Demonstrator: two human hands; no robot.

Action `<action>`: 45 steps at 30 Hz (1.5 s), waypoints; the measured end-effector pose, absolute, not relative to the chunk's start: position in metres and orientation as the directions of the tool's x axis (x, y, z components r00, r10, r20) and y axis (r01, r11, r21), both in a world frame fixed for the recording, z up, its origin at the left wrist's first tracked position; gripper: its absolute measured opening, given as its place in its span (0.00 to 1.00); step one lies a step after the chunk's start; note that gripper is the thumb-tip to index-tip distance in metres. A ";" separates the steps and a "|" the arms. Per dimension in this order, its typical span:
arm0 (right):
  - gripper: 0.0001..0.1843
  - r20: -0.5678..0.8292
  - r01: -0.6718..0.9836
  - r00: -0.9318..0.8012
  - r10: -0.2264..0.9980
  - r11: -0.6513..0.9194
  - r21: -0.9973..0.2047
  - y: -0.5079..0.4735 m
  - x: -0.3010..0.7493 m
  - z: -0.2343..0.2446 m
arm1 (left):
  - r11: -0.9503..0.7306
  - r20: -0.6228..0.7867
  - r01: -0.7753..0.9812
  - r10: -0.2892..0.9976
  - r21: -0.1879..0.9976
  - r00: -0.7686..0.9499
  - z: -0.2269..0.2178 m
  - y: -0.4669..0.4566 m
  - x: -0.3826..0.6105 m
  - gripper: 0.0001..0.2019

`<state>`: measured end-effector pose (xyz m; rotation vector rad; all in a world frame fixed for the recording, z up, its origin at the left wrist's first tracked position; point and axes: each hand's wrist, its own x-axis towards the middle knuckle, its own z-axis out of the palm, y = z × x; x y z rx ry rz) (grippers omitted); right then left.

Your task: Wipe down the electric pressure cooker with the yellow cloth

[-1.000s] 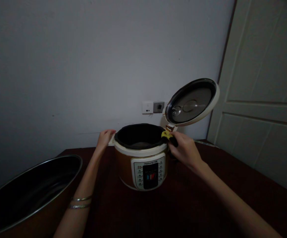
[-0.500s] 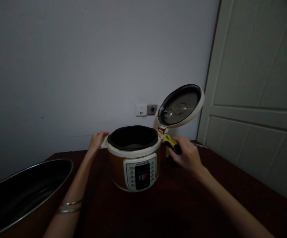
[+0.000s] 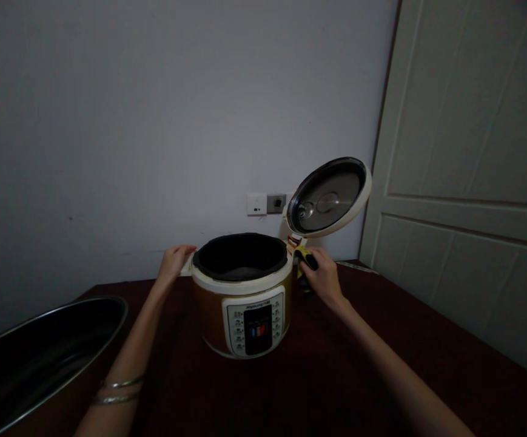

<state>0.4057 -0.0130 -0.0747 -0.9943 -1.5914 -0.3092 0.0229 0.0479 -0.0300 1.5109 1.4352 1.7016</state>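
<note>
An electric pressure cooker (image 3: 211,315) with a white rim and brown body stands upright, its control panel facing me. Its round lid (image 3: 327,200) is hinged up at the right, and its dark inner pot (image 3: 240,255) is visible inside. My left hand (image 3: 173,264) grips the white handle (image 3: 187,266) on the cooker's left side, fingers closed over it. In my right hand (image 3: 325,278), closed, is a folded yellow and black cloth (image 3: 305,257), pressed near the lid hinge on the right of the rim. Part of the cloth is hidden by my fingers.
A large dark pan (image 3: 40,358) with a metal rim stands at the lower left. Behind the cooker, a wall socket (image 3: 256,204) and a grey switch plate (image 3: 276,204) sit on the wall. A panelled door (image 3: 463,182) rises on the right. The tabletop (image 3: 336,376) is dark red.
My right hand has moved left and slightly up with the cloth, closer to the cooker's hinge side. My left hand stays at the handle. The view has shifted slightly.
</note>
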 end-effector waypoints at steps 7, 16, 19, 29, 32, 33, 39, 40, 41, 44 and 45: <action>0.08 0.889 0.677 -0.033 0.456 0.665 -0.316 -0.025 0.403 -0.065 | -0.362 0.457 0.322 0.836 0.875 -0.303 -0.029 0.044 0.025 0.14; 0.13 0.907 0.725 0.009 0.421 0.622 -0.296 -0.019 0.393 -0.069 | -0.363 0.464 0.337 0.834 0.869 -0.298 -0.031 0.045 0.024 0.14; 0.10 0.887 0.674 0.007 0.461 0.653 -0.345 -0.023 0.393 -0.064 | -0.369 0.465 0.328 0.835 0.870 -0.293 -0.031 0.045 0.023 0.14; 0.13 0.888 0.827 -0.040 0.459 0.514 -0.229 -0.031 0.431 -0.034 | -0.327 0.430 0.334 0.850 0.884 -0.305 -0.025 0.037 0.029 0.13; 0.17 0.897 0.869 -0.050 0.438 0.462 -0.177 -0.025 0.425 -0.046 | -0.329 0.435 0.342 0.847 0.880 -0.305 -0.025 0.036 0.029 0.14; 0.18 0.892 0.877 -0.064 0.448 0.452 -0.163 -0.023 0.423 -0.050 | -0.330 0.437 0.343 0.846 0.879 -0.305 -0.025 0.036 0.029 0.14; 0.17 0.808 0.898 -0.131 0.574 0.413 -0.148 -0.033 0.415 -0.046 | -0.354 0.459 0.354 0.843 0.866 -0.280 -0.029 0.040 0.024 0.16; 0.16 0.807 0.896 -0.126 0.577 0.415 -0.157 -0.039 0.414 -0.039 | -0.351 0.458 0.357 0.844 0.866 -0.279 -0.029 0.041 0.023 0.16; 0.14 0.812 0.892 -0.121 0.571 0.421 -0.163 -0.046 0.413 -0.032 | -0.348 0.455 0.358 0.845 0.866 -0.282 -0.030 0.042 0.023 0.16; 0.10 0.816 0.904 -0.098 0.570 0.393 -0.166 -0.066 0.405 0.000 | -0.343 0.451 0.354 0.844 0.870 -0.290 -0.030 0.043 0.022 0.16; 0.10 0.801 0.922 -0.085 0.593 0.351 -0.163 -0.070 0.399 0.013 | -0.344 0.448 0.347 0.847 0.873 -0.288 -0.031 0.043 0.022 0.16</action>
